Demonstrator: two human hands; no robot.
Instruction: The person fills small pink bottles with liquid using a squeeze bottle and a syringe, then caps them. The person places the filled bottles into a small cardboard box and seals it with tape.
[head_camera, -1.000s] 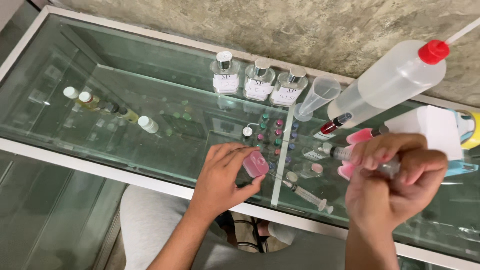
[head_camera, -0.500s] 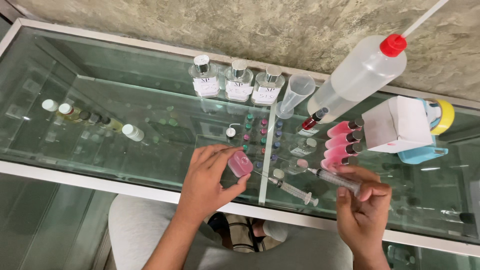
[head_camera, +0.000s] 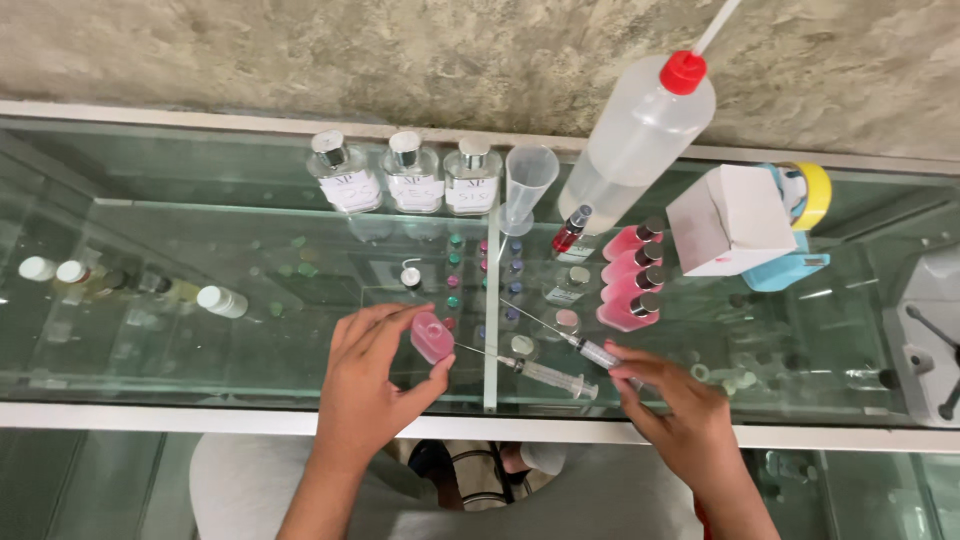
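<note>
Holding a small pink bottle (head_camera: 432, 337) pinched between thumb and fingers, the left hand (head_camera: 375, 385) keeps it tilted just above the glass tabletop (head_camera: 250, 330), its open mouth turned to the right. The right hand (head_camera: 675, 405) has closed its fingertips around the barrel of a syringe (head_camera: 598, 352), whose long needle slants up and left, its tip well short of the bottle. A second syringe (head_camera: 545, 374) lies flat on the glass between the two hands, its needle pointing at the bottle's side. To my eye, the careful way here is to keep the bottle steady and its mouth facing the needle, and to bring the tip in slowly along the bottle's own axis, since the opening looks narrow. Just behind stand four pink-filled vials (head_camera: 630, 282) in a row, a small red spray vial (head_camera: 570, 230), a clear measuring cup (head_camera: 527, 180), three square glass bottles (head_camera: 412, 176) with silver caps, and a large wash bottle (head_camera: 640, 135) with a red cap. A white box (head_camera: 730, 220) sits to the right, near the vials.
</note>
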